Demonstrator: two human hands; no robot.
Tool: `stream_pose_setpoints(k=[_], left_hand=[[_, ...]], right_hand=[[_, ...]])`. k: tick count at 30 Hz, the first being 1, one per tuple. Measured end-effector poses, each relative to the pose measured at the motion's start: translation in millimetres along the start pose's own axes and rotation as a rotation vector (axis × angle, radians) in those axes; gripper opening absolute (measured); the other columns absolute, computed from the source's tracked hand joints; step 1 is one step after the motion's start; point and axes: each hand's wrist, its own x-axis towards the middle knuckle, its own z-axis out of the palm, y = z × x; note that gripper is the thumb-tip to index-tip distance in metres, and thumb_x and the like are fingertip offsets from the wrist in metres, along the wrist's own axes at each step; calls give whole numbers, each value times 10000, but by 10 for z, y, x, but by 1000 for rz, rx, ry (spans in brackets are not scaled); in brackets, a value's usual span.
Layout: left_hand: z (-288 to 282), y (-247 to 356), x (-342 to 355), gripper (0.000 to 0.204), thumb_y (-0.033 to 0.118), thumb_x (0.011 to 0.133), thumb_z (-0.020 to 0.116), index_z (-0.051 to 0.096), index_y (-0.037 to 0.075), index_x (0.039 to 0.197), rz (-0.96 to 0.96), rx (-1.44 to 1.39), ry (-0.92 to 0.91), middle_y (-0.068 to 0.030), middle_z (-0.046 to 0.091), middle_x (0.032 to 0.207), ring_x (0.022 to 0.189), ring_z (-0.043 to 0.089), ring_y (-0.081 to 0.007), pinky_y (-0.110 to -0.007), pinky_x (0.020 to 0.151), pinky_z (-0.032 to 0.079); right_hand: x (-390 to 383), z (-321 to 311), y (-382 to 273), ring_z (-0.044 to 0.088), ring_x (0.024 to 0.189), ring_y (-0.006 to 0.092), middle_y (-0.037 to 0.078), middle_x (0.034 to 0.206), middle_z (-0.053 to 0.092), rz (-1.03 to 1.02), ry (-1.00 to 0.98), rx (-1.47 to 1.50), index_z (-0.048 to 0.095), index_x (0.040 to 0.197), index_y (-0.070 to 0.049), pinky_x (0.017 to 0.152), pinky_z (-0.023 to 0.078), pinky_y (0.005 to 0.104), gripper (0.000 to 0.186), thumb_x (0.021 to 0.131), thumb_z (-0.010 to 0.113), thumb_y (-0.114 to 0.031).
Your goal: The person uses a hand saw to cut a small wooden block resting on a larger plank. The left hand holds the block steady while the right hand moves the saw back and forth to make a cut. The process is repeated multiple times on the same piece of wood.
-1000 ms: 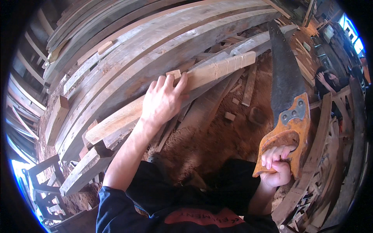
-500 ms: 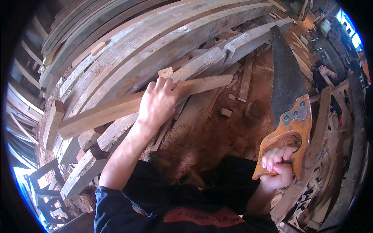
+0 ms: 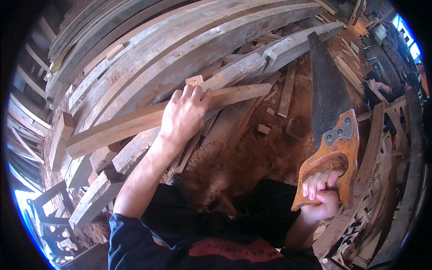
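My left hand [image 3: 185,112] is wrapped over the top of a squared wooden beam [image 3: 121,125], which lies slanting across other timbers. Near its right end the beam shows small dark notches along the upper edge. In my right hand [image 3: 321,191] is a handsaw [image 3: 331,85], its worn orange wooden handle enclosed by my fingers. The dark, broad blade is fixed with metal rivets and points up and away, apart from the beam. A short wood block [image 3: 195,81] sits just beyond my left fingers.
Long planks [image 3: 189,49] are stacked at the far left. A notched timber [image 3: 245,69] lies beyond the beam. Offcuts [image 3: 263,129] rest on the reddish, dusty floor. Scrap wood [image 3: 366,211] is heaped at the right, where another person [image 3: 378,90] sits farther back.
The saw's blade tip has swung slightly left. My left hand keeps its hold on the beam, and the view has shifted a little.
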Motion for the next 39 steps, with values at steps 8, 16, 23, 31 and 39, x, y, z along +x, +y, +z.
stream_pose_setpoints(k=[8, 16, 23, 31, 39], left_hand=[[-167, 36, -16, 528, 70, 696, 666, 599, 54, 1219, -27, -53, 31, -65, 579, 947, 926, 592, -216, -332, 777, 503], [77, 10, -76, 547, 72, 698, 690, 595, 78, 1236, -33, -50, -44, -108, 576, 980, 957, 606, -248, -358, 816, 537], [-169, -117, -65, 529, 202, 689, 793, 644, 93, 1184, -208, -311, -79, -124, 596, 980, 979, 614, -304, -398, 843, 527], [-127, -382, -98, 538, 317, 710, 808, 659, 65, 1161, -427, -423, -93, -159, 654, 1066, 1014, 632, -349, -422, 870, 519], [74, -484, -84, 504, 351, 731, 790, 672, 22, 1094, -494, -458, -237, -191, 670, 1054, 1012, 636, -366, -433, 882, 514]], right_hand=[[0, 18, 10, 412, 494, 194, 65, 649, 380, 24, 65, 95, 332, 907, -60, 498, 419, 337, 326, 608, 453, -10], [-4, 60, 44, 384, 471, 168, 62, 636, 374, -33, 36, 22, 341, 894, -43, 456, 391, 300, 279, 633, 440, -49], [-15, 63, 74, 394, 455, 192, 69, 634, 384, -16, 97, 74, 326, 926, -42, 443, 409, 327, 351, 600, 447, 4], [-22, 58, 86, 392, 483, 154, 54, 647, 371, -32, -40, 12, 366, 914, -43, 463, 393, 275, 272, 654, 445, -65], [-38, 139, 148, 399, 486, 158, 57, 662, 388, 17, -2, 22, 367, 912, -47, 465, 399, 282, 275, 645, 434, -57]])
